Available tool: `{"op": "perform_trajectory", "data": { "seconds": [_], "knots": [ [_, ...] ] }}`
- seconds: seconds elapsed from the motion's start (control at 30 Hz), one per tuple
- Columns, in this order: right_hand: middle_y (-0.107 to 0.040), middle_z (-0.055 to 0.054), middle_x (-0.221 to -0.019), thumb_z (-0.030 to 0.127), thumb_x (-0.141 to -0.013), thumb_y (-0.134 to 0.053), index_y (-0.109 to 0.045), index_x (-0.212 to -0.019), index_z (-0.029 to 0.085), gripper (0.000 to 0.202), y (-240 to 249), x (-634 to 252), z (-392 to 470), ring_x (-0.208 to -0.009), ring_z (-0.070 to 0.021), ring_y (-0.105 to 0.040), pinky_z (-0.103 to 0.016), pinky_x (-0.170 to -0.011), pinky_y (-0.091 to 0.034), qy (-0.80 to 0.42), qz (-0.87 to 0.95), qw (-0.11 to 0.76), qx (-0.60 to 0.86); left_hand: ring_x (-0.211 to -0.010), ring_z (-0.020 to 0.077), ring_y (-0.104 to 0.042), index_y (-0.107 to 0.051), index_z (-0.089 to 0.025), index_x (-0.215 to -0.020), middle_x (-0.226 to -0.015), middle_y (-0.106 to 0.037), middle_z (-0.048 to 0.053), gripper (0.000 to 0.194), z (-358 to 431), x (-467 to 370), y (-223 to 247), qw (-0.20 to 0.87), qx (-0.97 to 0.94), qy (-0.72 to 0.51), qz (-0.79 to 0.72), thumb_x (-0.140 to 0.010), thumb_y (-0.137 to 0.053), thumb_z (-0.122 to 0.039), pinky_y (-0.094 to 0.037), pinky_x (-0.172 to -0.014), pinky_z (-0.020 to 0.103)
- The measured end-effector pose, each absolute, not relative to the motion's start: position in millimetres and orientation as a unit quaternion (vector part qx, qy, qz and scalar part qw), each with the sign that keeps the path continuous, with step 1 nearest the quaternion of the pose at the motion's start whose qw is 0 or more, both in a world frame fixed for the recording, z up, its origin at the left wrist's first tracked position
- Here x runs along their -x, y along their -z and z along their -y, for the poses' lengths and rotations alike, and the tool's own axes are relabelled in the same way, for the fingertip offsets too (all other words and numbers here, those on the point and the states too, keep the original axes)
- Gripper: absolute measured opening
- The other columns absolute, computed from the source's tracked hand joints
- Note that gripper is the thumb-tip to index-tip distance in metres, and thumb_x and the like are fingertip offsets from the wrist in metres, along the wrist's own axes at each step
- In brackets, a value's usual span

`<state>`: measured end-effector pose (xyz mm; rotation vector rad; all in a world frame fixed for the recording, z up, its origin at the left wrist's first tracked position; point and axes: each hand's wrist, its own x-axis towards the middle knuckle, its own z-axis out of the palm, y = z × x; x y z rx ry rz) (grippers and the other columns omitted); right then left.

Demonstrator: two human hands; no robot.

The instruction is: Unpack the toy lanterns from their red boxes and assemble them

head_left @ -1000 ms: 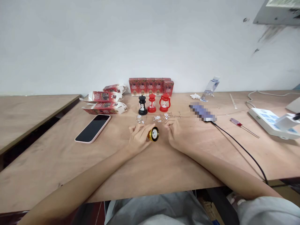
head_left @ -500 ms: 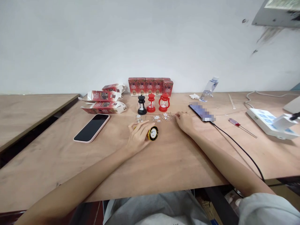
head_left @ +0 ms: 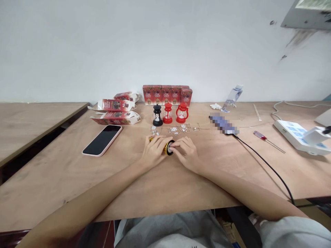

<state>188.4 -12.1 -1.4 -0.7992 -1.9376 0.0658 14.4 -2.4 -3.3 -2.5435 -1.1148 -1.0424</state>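
My left hand (head_left: 153, 151) is wrapped round a small gold lantern (head_left: 166, 147) lying on its side, its black-rimmed base turned to the right. The fingertips of my right hand (head_left: 188, 154) are pinched together against that base. Whatever they hold, if anything, is too small to make out. Just beyond my hands lie several small white pieces and bent wires (head_left: 176, 130). Behind these stand a black lantern (head_left: 157, 116), a red lantern (head_left: 168, 114) and another red lantern (head_left: 182, 114) with its handle out to the side.
Red printed boxes (head_left: 166, 94) stand against the wall; opened cartons (head_left: 113, 117) lie left of them. A phone (head_left: 102, 141) rests at left. To the right are a cabled phone (head_left: 223, 124), a tilted bottle (head_left: 233, 97), a screwdriver (head_left: 269, 141) and a power strip (head_left: 297, 136).
My right hand has come from the wire pieces, leftward and nearer to me, to the lantern's base. My left hand keeps its hold on the gold lantern.
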Motion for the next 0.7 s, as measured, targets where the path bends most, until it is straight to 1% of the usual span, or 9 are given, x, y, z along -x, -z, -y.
{"op": "perform_trajectory", "data": {
  "seconds": [0.27,0.43,0.57,0.7],
  "knots": [
    [-0.063,-0.002,-0.076,0.025,-0.087,-0.054,-0.059,-0.080,0.023,0.009,2.5,-191.4,9.0,-0.072,-0.0165,-0.055,-0.033,-0.067,-0.041,-0.035,0.810,0.490,0.321,-0.099,0.0226,-0.058,-0.054,-0.023,-0.119,-0.103,-0.068,0.008,0.035,2.3,-14.6,3.0,0.105,0.859,0.351,0.357,-0.085,-0.051,-0.027,-0.029,-0.084,0.036],
    [-0.064,-0.002,-0.077,0.025,-0.088,-0.052,-0.058,-0.082,0.022,0.009,2.8,-194.3,6.7,-0.073,-0.0159,-0.055,-0.031,-0.067,-0.041,-0.035,0.830,0.475,0.291,-0.100,0.0227,-0.058,-0.054,-0.023,-0.118,-0.104,-0.068,0.007,0.034,2.2,-13.9,3.9,0.088,0.862,0.353,0.354,-0.084,-0.051,-0.027,-0.028,-0.084,0.036],
    [-0.066,-0.003,-0.079,0.025,-0.088,-0.050,-0.058,-0.084,0.021,0.010,2.3,-199.0,3.9,-0.072,-0.0161,-0.054,-0.031,-0.066,-0.039,0.011,0.854,0.444,0.273,-0.099,0.0227,-0.058,-0.055,-0.022,-0.117,-0.104,-0.068,0.008,0.034,1.6,-13.4,4.8,0.095,0.864,0.344,0.354,-0.084,-0.052,-0.028,-0.029,-0.084,0.037],
    [-0.067,-0.005,-0.081,0.022,-0.087,-0.050,-0.058,-0.085,0.020,0.008,0.8,-201.4,2.6,-0.070,-0.0162,-0.054,-0.031,-0.064,-0.038,0.066,0.861,0.438,0.251,-0.098,0.0220,-0.059,-0.053,-0.021,-0.118,-0.103,-0.068,0.007,0.034,0.9,-13.8,5.6,0.122,0.864,0.348,0.343,-0.084,-0.052,-0.027,-0.030,-0.083,0.036]
  ]
}}
